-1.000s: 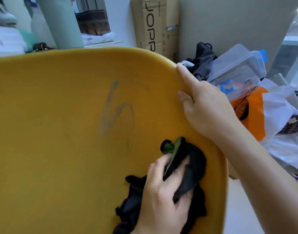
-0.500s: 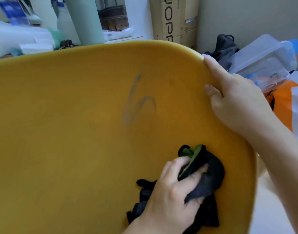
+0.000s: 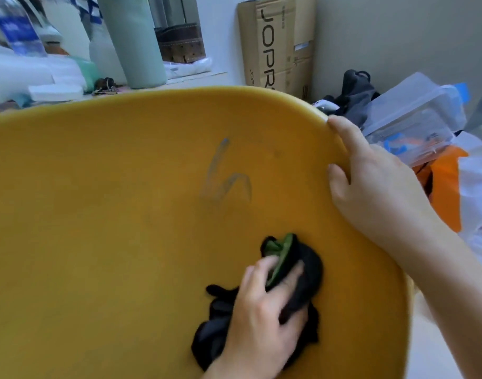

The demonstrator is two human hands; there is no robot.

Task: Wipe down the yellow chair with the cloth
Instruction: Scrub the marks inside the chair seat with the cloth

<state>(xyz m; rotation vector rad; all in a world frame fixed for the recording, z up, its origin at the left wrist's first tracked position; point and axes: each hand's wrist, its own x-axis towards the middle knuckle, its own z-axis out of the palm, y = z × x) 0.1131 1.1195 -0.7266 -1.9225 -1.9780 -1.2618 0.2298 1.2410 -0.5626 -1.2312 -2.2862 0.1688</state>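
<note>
A: Hands status?
B: Left hand [image 3: 259,324] grips the cloth [image 3: 309,272], fingers curled over it, pressing it onto the yellow chair [image 3: 125,214]. Right hand [image 3: 371,187] clamps the chair's right rim. The thumb is on the inner face and the index finger lies along the edge. The other fingers are hidden behind the rim.
A: Where's the cloth exactly?
B: On the near-right part of the shell, inside the rim, nearer than the right hand. It's black, with green lining showing at its far end. It's bunched, and a loose tail trails out left of the left hand.
A: Chair surface?
B: It fills most of the view. There's a grey scuff mark [image 3: 223,173] mid-shell, far-left of the cloth and apart from it.
A: Containers?
B: Clear plastic box [image 3: 414,110] at far right, beyond the right hand, lid on. Blue and orange pieces inside, too blurred to name. An orange bag [image 3: 445,187] sits just nearer than the box, contents not visible. A cardboard box [image 3: 275,42] stands upright against the far wall with "JOPR" printed down its face. Can't tell what's in it.
A: Anything else back there?
B: Dark fabric [image 3: 354,97] is heaped between the cardboard box and the clear box. At far left a worktop [image 3: 196,77] carries a tall green cylinder [image 3: 133,42], with a bunch of keys [image 3: 104,86] just left of it.
</note>
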